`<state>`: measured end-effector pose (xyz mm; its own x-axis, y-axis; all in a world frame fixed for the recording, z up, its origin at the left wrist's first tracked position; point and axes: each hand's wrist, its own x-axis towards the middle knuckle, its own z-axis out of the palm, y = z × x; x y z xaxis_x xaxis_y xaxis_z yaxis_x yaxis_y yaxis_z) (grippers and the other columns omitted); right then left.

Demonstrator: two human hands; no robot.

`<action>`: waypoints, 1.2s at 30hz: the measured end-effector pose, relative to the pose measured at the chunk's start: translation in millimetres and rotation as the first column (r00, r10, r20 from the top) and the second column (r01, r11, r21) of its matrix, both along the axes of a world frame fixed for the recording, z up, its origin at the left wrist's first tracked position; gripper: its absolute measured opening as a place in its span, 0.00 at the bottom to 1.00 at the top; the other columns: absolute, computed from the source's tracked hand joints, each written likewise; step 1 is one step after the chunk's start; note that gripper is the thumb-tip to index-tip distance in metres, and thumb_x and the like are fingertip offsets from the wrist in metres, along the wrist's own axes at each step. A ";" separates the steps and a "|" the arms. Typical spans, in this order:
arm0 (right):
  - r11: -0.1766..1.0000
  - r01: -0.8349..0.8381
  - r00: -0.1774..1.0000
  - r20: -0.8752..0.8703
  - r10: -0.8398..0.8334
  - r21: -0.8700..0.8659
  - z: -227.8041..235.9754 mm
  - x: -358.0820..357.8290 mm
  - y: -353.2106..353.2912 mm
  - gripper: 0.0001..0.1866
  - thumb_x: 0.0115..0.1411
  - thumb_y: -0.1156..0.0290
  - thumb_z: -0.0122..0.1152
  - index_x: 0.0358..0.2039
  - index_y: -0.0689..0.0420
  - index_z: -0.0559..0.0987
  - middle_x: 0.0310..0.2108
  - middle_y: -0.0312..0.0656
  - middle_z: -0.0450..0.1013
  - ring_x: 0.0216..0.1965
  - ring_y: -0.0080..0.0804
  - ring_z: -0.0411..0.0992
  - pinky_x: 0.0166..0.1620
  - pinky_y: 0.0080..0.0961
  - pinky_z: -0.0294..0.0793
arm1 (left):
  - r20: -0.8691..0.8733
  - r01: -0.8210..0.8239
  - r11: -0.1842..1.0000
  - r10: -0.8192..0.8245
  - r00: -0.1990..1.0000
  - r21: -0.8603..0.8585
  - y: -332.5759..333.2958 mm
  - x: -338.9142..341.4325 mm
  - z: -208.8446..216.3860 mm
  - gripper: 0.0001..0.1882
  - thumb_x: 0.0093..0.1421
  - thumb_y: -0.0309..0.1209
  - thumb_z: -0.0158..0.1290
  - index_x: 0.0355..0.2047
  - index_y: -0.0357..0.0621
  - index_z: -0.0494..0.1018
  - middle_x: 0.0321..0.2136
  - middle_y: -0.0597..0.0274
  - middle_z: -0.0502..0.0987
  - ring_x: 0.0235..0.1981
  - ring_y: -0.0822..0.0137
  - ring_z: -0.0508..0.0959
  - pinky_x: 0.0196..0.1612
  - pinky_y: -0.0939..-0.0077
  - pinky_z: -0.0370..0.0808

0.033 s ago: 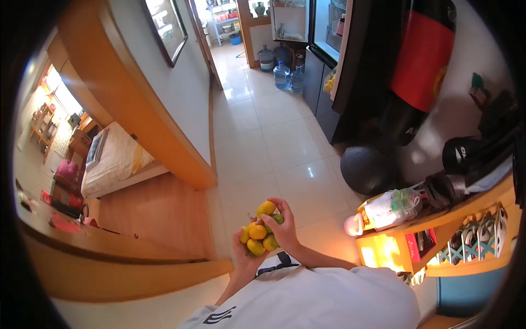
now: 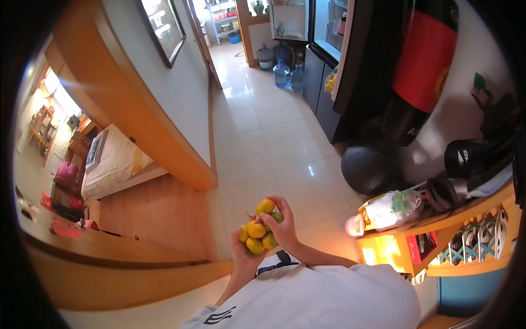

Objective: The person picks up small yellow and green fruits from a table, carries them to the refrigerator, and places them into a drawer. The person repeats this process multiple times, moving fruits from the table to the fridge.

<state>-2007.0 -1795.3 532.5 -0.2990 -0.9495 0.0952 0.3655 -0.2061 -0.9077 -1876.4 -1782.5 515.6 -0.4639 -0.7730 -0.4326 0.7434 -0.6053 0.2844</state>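
The left hand (image 2: 245, 257) cups yellow-green citrus fruits (image 2: 255, 230) from below, probably to stop them dropping; the right hand (image 2: 284, 226) grasps the upper ones, seemingly to steady the pile at six o'clock, the open fridge (image 2: 313, 77) standing at one o'clock

Six visible citrus fruits (image 2: 255, 230), one bed (image 2: 116, 156), one ball (image 2: 368, 171)

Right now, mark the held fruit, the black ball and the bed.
Held fruit (image 2: 255, 229), head view: middle yellow-orange one.
Black ball (image 2: 368, 169), head view: middle of its visible surface.
Bed (image 2: 116, 156), head view: light cover.
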 end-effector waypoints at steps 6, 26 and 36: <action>0.997 0.066 0.995 0.073 -0.068 0.032 4.9 -23.5 -133.7 0.20 0.56 0.79 0.57 0.50 0.61 0.66 0.45 0.41 0.65 0.36 0.25 0.75 0.41 0.19 0.75 | -0.130 -0.035 0.991 0.052 0.990 0.129 -137.4 -28.2 1.4 0.28 0.54 0.51 0.48 0.52 0.53 0.68 0.53 0.61 0.68 0.55 0.58 0.67 0.59 0.49 0.63; 0.739 0.674 0.738 0.028 -0.674 0.014 -19.4 -190.6 -518.4 0.21 0.56 0.79 0.56 0.50 0.60 0.66 0.46 0.41 0.64 0.40 0.23 0.70 0.43 0.18 0.73 | -0.101 0.550 0.832 -0.542 0.834 0.074 -595.7 -219.1 12.9 0.28 0.53 0.48 0.50 0.53 0.52 0.66 0.50 0.60 0.71 0.53 0.58 0.69 0.58 0.57 0.65; 0.631 0.776 0.625 0.118 -0.772 0.020 -4.9 -356.1 -624.5 0.21 0.56 0.78 0.57 0.50 0.61 0.64 0.46 0.40 0.63 0.42 0.21 0.69 0.42 0.16 0.74 | -0.088 0.661 0.746 -0.656 0.750 0.076 -715.9 -397.1 23.1 0.28 0.52 0.49 0.49 0.53 0.54 0.66 0.53 0.58 0.68 0.55 0.56 0.67 0.58 0.53 0.63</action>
<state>-2363.1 -2419.8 527.6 -0.9318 -0.3608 0.0403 0.1502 -0.4840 -0.8621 -2273.5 -2498.4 538.7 -0.8659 -0.2228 -0.4479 0.1614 -0.9719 0.1714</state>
